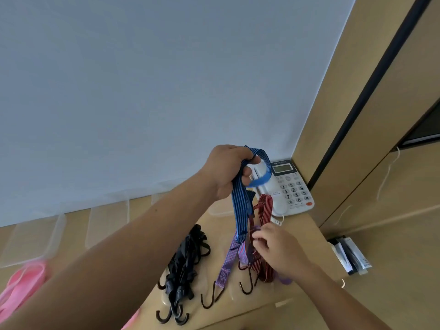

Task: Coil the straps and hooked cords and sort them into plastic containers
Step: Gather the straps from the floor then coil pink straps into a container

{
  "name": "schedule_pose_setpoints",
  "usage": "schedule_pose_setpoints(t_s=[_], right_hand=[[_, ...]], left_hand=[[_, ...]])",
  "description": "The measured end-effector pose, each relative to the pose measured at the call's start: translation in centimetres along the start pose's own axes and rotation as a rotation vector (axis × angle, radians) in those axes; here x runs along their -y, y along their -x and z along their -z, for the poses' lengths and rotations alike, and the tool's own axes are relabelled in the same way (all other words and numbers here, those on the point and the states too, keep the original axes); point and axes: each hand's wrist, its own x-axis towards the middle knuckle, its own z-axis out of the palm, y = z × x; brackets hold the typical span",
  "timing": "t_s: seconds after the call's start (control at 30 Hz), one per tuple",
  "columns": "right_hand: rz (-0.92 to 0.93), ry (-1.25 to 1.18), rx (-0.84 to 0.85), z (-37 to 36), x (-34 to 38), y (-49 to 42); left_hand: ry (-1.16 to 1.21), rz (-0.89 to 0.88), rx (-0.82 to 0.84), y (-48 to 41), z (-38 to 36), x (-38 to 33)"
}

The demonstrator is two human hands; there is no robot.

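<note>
Blue cord (240,203) is hanging in the air above the table (302,234). The left hand (226,170) is gripping it near the top with its fingers curled round it, and a loop of cord is sticking out over the fingers. The long part is dangling down and mixing with a red cord (265,210) and a purple cord (226,265). The right hand (278,246) is pinching those cords lower down, just above the table.

It looks like the blue cord is being pulled free so it can be coiled. To do this well, the right hand should be holding the red and purple cords down while the left hand is lifting slowly, so that no hook (209,301) is catching on another cord. After that, the loops should be going round the left hand in the same size, lying flat and not twisting.

The left arm is reaching up and forward from the bottom left, with the back of the hand facing us. The right arm is coming in low from the bottom right, with its fingers bending toward the tangle.

Black cords (185,263) are lying in a pile on the table, and clear containers (31,239) are sitting by the wall, well apart from both hands
</note>
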Motion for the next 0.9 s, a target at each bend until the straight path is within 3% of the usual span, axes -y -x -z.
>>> schedule_pose_setpoints(t_s=[0.1,0.17,0.23,0.27,0.33,0.4,0.5,0.67,0.73,0.9], right_hand=[[-0.389,-0.529,-0.055,0.8,1.3,0.0],[-0.631,-0.908,0.211,1.7,2.3,0.2],[-0.656,-1.300,0.500,2.4,3.2,0.3],[-0.634,-1.523,0.517,2.7,3.6,-0.1],[-0.619,-1.897,0.373,3.6,4.4,-1.0],[-0.541,-2.087,0.198,5.1,4.8,-2.1],[-0.400,-2.085,0.130,7.2,4.4,-2.9],[-0.519,-1.777,-0.114,5.9,4.4,-3.2],[-0.591,-1.580,-0.207,4.6,3.8,-3.2],[-0.817,-1.378,-0.129,-0.3,3.0,-2.6]], left_hand=[[0.046,-0.041,-0.065,0.3,-0.7,0.2],[0.088,-0.066,-0.091,0.4,-1.0,0.3],[0.166,-0.039,-0.082,0.7,-1.4,0.7],[0.193,-0.007,-0.070,0.8,-1.6,1.0],[0.183,0.066,-0.041,1.2,-1.6,2.1],[0.095,0.151,-0.006,1.6,-1.0,3.7],[-0.031,0.244,0.120,2.3,0.3,6.6],[-0.107,0.198,0.145,2.3,2.5,11.3],[-0.306,0.199,0.123,2.2,3.6,13.6],[-0.952,0.191,0.148,1.1,5.5,18.5]])
